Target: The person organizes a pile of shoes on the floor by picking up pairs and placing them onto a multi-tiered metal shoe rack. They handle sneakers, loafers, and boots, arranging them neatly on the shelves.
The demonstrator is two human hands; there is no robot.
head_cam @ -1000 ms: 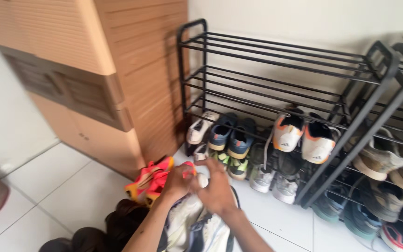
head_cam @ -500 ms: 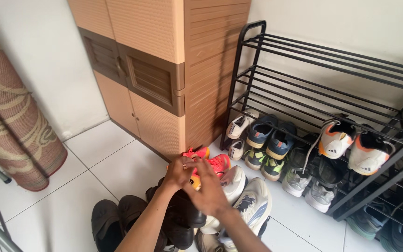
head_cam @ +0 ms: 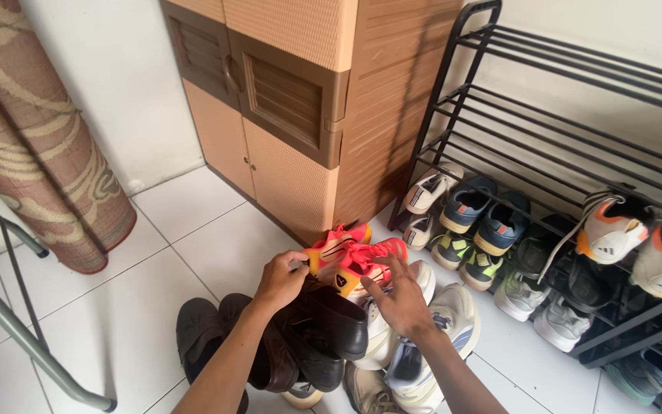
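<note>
**Hands at the orange shoes**

Beside the brown cabinet [head_cam: 323, 115], the left hand [head_cam: 281, 277] pinches the heel of the orange shoes [head_cam: 350, 257], fingers curled. The right hand [head_cam: 400, 303] hovers over them, fingers spread and released, above white sneakers [head_cam: 423, 337].

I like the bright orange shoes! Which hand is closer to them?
Left. The left hand touches the heel end of the orange shoes, pinching at it. The right hand hovers open just beside them, over the white sneakers.
</note>
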